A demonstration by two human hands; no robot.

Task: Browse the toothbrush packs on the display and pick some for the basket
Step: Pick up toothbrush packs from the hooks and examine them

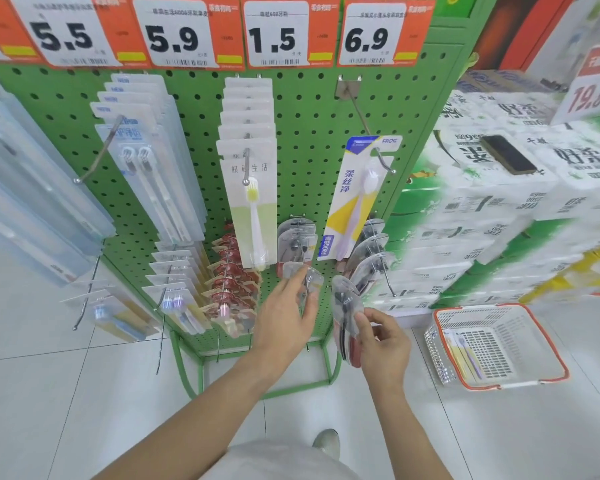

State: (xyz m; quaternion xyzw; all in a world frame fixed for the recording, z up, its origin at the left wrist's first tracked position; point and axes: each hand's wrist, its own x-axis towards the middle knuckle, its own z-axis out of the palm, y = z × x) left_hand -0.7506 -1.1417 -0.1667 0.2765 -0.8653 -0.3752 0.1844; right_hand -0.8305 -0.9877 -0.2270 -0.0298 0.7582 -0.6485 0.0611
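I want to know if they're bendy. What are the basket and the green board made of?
The basket looks like glossy white plastic, moulded into a mesh, with an orange rim. The green board looks like painted metal pegboard: neat rows of holes holding wire hooks. Probably stiff, though I can't be sure.

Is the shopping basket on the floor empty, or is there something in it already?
Not empty. The basket holds a toothbrush pack lying along its left side; the rest of its bottom shows bare.

Four orange price tags are hanging along the top of the pegboard, reading 5.5 point(65, 38), 5.9 point(172, 39), 1.5 point(272, 39) and 6.9 point(366, 39). A blue-topped toothbrush pack point(357, 199) is showing "FROG". A red sign point(593, 88) over the tissue packs is showing 19.8.
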